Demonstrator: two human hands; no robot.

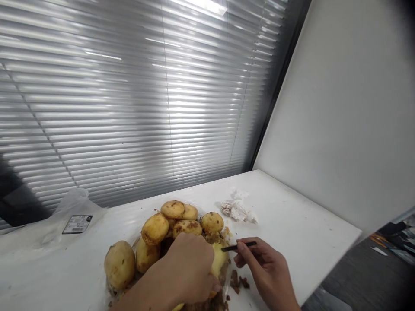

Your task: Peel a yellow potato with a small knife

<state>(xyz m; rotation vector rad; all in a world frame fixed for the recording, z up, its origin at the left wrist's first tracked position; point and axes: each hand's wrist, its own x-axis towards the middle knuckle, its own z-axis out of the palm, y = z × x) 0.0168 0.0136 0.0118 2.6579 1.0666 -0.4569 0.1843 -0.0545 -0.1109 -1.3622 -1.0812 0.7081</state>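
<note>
My left hand (191,263) reaches across the pile from the lower left, its fingers curled round a peeled yellow potato (218,259). Part of that potato is hidden behind the hand. On the right, my right hand (259,263) pinches a thin black tool (249,244) between thumb and fingers, and the tool's tip meets the right side of the peeled potato. Several unpeeled potatoes (154,229) with brown patches lie heaped behind and left of my left hand. A larger pale potato (119,264) is at the pile's left end.
Brown peelings (238,281) lie on the white table (292,216) between my hands. Crumpled tissue (240,211) is behind them. A clear plastic bag (73,207) with a label sits at the back left. Blinds run along the back, and a white panel stands at the right.
</note>
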